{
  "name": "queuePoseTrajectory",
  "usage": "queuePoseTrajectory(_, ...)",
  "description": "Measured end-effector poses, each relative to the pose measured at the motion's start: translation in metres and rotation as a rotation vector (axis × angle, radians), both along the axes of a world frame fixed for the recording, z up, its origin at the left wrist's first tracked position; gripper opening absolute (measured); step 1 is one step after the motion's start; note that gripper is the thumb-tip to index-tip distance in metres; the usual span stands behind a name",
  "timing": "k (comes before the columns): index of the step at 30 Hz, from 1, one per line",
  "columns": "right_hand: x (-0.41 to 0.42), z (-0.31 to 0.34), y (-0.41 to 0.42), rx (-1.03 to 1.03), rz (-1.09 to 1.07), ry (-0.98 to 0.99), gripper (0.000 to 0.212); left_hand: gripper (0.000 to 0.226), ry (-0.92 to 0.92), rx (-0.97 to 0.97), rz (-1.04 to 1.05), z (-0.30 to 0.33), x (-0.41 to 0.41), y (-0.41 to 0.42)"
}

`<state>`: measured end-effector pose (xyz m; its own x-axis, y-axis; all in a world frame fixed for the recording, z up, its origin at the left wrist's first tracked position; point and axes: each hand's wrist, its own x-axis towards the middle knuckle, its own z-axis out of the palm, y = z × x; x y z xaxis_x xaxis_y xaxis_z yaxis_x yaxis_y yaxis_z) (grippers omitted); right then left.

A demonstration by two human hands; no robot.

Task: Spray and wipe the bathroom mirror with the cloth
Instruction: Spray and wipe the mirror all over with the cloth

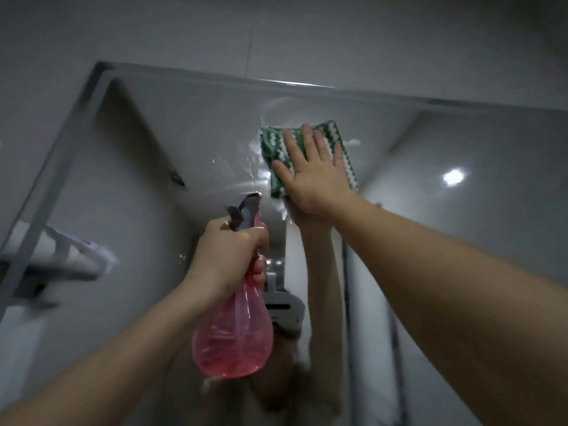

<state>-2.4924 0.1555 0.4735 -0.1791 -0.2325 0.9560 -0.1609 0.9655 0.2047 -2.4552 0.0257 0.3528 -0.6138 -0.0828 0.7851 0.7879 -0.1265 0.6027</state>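
While the left hand grips the pink spray bottle clear of the glass, the right hand, fingers straight, presses the green-and-white cloth flat against the mirror near its top edge. Recommended: overlapping strokes through the wet streaks, even pressure. No legible labels or writing.

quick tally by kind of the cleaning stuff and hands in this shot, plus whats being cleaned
Spray bottles: 1, the pink spray bottle, gripped by the left hand
Cloths: 1, the green and white cloth, pressed flat to the glass by the right hand
Mirrors: 1, the mirror, with wet streaks near the cloth
Hands: 2
Total: 5
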Motion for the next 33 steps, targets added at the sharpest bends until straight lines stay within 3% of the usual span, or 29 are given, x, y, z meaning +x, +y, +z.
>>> queuePoseTrajectory(3, -0.002, 0.01, 0.009, 0.008, 0.002, 0.005, 0.06, 0.026, -0.025, 0.002, 0.002, -0.004, 0.0, 0.003)
queuePoseTrajectory(11, -0.003, 0.028, 0.05, -0.169, 0.018, -0.008, 0.062, 0.019, -0.019, -0.041, 0.15, -0.008, 0.01, 0.009)
queuePoseTrajectory(28, 0.0, -0.011, 0.039, -0.212, 0.023, -0.022, 0.062, 0.021, -0.07, 0.007, 0.127, -0.011, 0.013, 0.008)
queuePoseTrajectory(33, 0.003, -0.033, 0.038, -0.199, 0.021, -0.045, 0.062, 0.01, -0.088, -0.098, 0.208, -0.024, 0.025, 0.01)
